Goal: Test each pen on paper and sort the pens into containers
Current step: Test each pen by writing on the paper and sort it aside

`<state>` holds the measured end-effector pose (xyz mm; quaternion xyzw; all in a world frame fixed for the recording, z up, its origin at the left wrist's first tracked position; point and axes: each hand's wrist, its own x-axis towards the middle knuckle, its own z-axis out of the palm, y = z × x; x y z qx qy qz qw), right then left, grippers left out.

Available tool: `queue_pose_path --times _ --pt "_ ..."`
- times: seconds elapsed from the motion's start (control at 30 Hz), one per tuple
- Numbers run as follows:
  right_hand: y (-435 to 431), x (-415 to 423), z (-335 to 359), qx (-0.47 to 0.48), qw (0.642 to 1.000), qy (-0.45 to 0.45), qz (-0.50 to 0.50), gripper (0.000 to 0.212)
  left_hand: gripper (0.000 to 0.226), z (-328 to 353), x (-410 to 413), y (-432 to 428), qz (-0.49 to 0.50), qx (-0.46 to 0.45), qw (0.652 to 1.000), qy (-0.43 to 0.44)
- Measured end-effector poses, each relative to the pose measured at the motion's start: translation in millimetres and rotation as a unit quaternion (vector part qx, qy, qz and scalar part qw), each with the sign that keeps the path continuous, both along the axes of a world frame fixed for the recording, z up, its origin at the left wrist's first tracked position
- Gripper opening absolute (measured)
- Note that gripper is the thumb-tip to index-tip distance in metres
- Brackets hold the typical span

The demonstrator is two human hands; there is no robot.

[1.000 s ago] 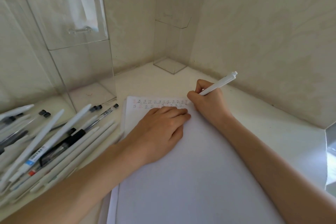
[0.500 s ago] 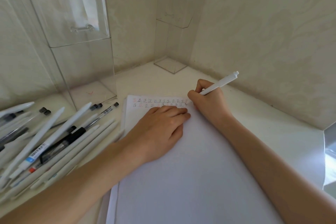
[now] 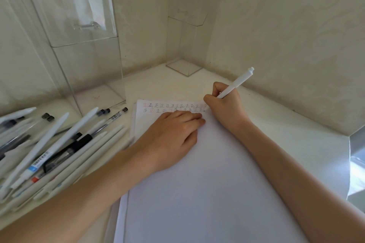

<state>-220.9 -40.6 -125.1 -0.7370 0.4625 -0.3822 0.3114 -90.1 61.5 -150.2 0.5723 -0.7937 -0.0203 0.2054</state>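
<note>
Right hand (image 3: 227,108) is gripping a white pen (image 3: 236,83), tip probably touching the paper (image 3: 207,193). Left hand (image 3: 173,136) is lying flat, fingers relaxed, on the paper just beside it.

I have a single view: the wide-angle head camera, looking forward and down over the paper (image 3: 207,193) from close above. Both forearms enter at the bottom edge. The left hand (image 3: 169,140) and right hand (image 3: 227,108) sit mid-frame. It faces the walls (image 3: 286,35), where they meet in a corner. The lens bows the edges.
</note>
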Motion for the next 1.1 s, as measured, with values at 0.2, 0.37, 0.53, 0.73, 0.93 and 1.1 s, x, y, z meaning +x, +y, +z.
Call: queue_pose_path --times 0.2,0.37,0.53,0.73,0.93,1.1 --pt "3 -5 1 0.045 0.998 -0.047 0.002 0.030 0.060 3 2 2 0.000 0.002 1.000 0.024" --pt "1 -7 4 0.100 0.982 -0.143 0.075 0.009 0.032 10 1 6 0.060 -0.023 0.996 0.063" --pt "4 -13 17 0.153 0.936 -0.285 0.141 0.033 0.024 12 2 6 0.099 -0.044 0.987 0.120" --pt "8 -9 13 0.197 0.922 -0.280 0.182 0.023 0.065 21 -2 14 -0.021 0.042 0.979 0.198" --pt "14 -5 11 0.209 0.913 -0.262 0.234 0.021 0.054 20 1 12 -0.054 0.003 0.984 0.172" --pt "18 -3 9 0.185 0.928 -0.228 0.229 0.022 0.050 18 1 12 -0.038 -0.006 0.987 0.157"
